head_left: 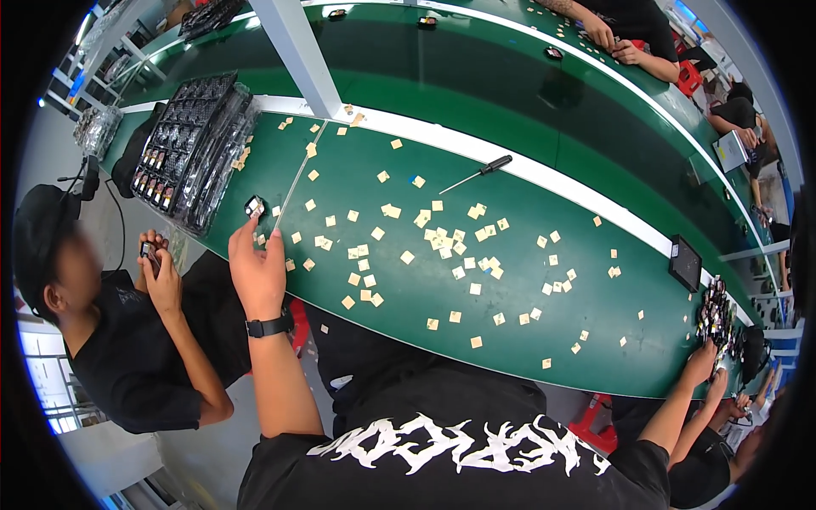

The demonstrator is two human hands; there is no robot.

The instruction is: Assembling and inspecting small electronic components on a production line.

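My left hand [258,270], with a dark watch on the wrist, is over the left end of the green table. Its thumb and index finger are apart, with nothing seen between them. The index fingertip is at the near edge of a small black device [254,205] with a pale face; whether it touches is unclear. Far to the right, my right hand [699,363] reaches to the near side of a heap of similar small dark devices [716,313]. Its fingertips are too small and partly hidden to show a grip. Small square cream-coloured paper pieces [442,242] lie scattered between my hands.
Stacked black trays [183,149] with small devices stand at the left. A screwdriver [476,174] lies near the white rail [544,177], below a white post [297,55]. A black box [685,263] stands at the right. Co-workers sit on both sides and across the green conveyor belt [476,93].
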